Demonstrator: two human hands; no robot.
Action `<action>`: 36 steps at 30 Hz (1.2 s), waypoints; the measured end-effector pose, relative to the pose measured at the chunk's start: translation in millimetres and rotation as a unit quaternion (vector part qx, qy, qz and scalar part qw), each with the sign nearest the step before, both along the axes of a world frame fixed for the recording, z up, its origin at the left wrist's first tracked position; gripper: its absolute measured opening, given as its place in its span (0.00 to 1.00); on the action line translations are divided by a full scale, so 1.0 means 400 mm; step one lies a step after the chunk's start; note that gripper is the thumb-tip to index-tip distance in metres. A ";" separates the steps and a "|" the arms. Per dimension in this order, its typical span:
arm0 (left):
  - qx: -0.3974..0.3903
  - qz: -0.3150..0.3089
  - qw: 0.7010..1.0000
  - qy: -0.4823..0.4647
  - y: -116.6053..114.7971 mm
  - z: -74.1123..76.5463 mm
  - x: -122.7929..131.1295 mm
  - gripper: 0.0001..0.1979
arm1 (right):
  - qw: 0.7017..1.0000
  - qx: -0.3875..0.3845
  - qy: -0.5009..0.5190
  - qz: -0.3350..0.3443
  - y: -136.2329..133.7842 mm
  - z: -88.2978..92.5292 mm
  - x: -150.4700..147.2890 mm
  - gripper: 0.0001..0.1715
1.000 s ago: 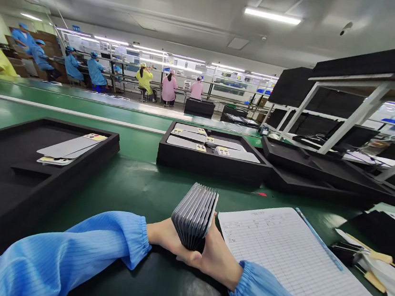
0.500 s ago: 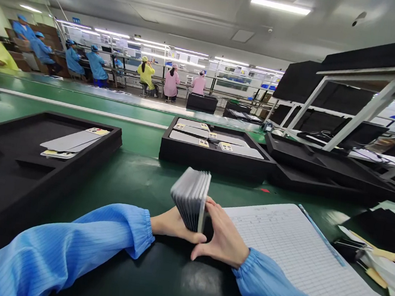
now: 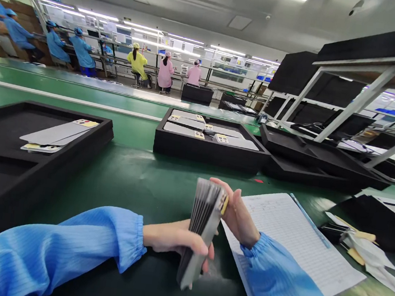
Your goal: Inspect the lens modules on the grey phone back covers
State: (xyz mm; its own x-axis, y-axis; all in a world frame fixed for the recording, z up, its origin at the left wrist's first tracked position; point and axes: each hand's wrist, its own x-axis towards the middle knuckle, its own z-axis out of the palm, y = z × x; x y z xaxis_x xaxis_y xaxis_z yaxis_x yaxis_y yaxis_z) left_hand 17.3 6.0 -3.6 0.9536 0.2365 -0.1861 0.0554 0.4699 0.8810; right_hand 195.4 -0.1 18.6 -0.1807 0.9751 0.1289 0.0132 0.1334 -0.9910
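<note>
My left hand (image 3: pixel 182 240) is closed round the lower part of a stack of thin grey phone back panels (image 3: pixel 199 230), thumb on the near side and fingertips showing past the far edge. The stack stands on its short end, slightly tilted, over the green table. On its rightmost panel a yellow camera area with dark holes faces right. Against the upper right corner of the stack rests my right hand (image 3: pixel 237 215), thumb raised and fingers stretched out, partly hidden behind the panels. Both hands are slightly blurred.
A black foam tray (image 3: pixel 211 154) with similar panels stands ahead; another tray (image 3: pixel 105 136) holding a few lies left. At right are a printed sheet (image 3: pixel 291 236), a blue pen (image 3: pixel 309 219) and crumpled wrapping (image 3: pixel 368 250). Empty-looking black trays (image 3: pixel 312 152) and a white-legged rack (image 3: pixel 353 109) stand behind.
The stack has turned more upright and come lower, its camera end now showing at the right. My right hand has shifted from its lower right side up to the top corner. The view has turned slightly right.
</note>
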 end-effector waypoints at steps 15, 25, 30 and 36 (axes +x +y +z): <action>0.078 -0.022 0.996 -0.023 -0.014 0.009 -0.003 0.20 | 0.988 -0.056 0.142 0.003 -0.023 -0.008 -0.015 0.26; -0.027 -0.065 0.997 -0.042 -0.008 -0.026 0.011 0.21 | 0.977 -0.035 0.193 -0.085 -0.007 -0.018 0.001 0.25; 0.002 -0.102 0.995 -0.010 -0.007 -0.020 0.010 0.23 | 0.977 -0.056 0.197 -0.063 -0.010 -0.014 0.003 0.32; 0.016 -0.100 0.995 0.002 -0.009 -0.019 0.006 0.25 | 0.975 -0.065 0.207 -0.044 -0.011 -0.007 0.002 0.30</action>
State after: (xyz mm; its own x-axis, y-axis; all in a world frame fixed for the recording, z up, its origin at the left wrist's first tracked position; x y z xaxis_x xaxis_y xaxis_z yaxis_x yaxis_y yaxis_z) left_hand 19.6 2.5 -11.3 0.9813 0.0485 -0.1860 0.1489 0.4209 0.8948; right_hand 196.2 -4.6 15.7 -0.0537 0.9974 0.0482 -0.3865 0.0237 -0.9220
